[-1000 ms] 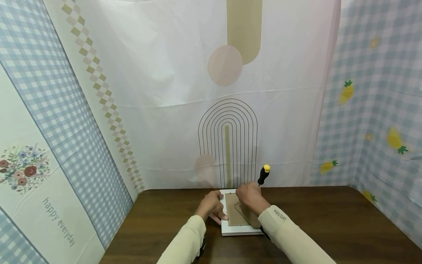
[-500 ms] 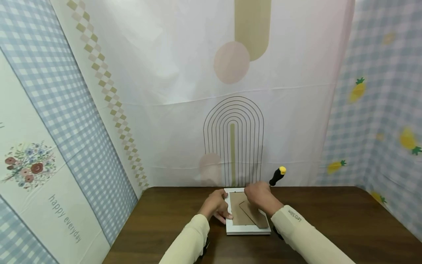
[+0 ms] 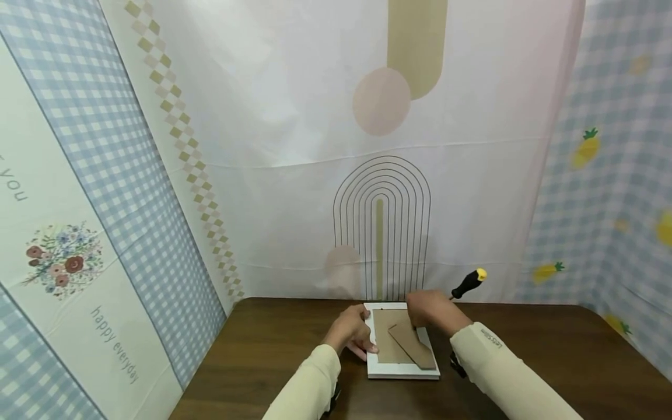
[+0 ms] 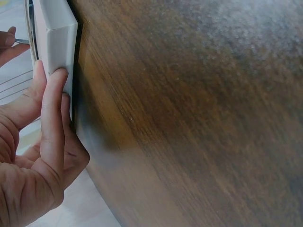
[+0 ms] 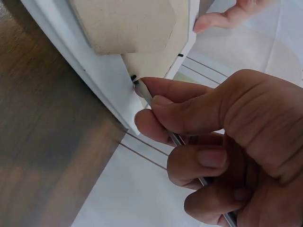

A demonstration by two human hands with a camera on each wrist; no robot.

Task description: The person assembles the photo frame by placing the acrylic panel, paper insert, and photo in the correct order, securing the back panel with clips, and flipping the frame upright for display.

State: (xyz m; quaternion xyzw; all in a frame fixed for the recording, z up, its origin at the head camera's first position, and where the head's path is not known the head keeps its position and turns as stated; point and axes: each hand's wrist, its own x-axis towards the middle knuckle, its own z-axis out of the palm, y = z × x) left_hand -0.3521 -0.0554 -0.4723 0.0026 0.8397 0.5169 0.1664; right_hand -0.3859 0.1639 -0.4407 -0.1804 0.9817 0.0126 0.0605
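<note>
A white picture frame (image 3: pixel 403 371) lies face down on the table, its brown backing board (image 3: pixel 382 338) and folded easel stand (image 3: pixel 413 346) upward. My left hand (image 3: pixel 354 331) holds the frame's left edge; in the left wrist view its fingertips (image 4: pixel 57 78) press the white side. At the far right corner, my right hand (image 3: pixel 434 310) grips a screwdriver (image 3: pixel 469 284) with a black and yellow handle. The right wrist view shows its thumb and fingers around the metal shaft (image 5: pixel 176 138). The flat tip meets the frame beside a small black tab (image 5: pixel 134 77).
The dark wooden table (image 3: pixel 283 350) extends to both sides of the frame. A printed white cloth (image 3: pixel 273 221) hangs right behind the table's far edge. Checked cloths (image 3: pixel 577 192) hang at the sides. Another black tab (image 5: pixel 180 55) sits on the frame's far side.
The head view has turned left, so everything appears further right. The screwdriver handle has tilted down to the right. My right hand has shifted right, uncovering more of the stand. The left hand keeps its hold.
</note>
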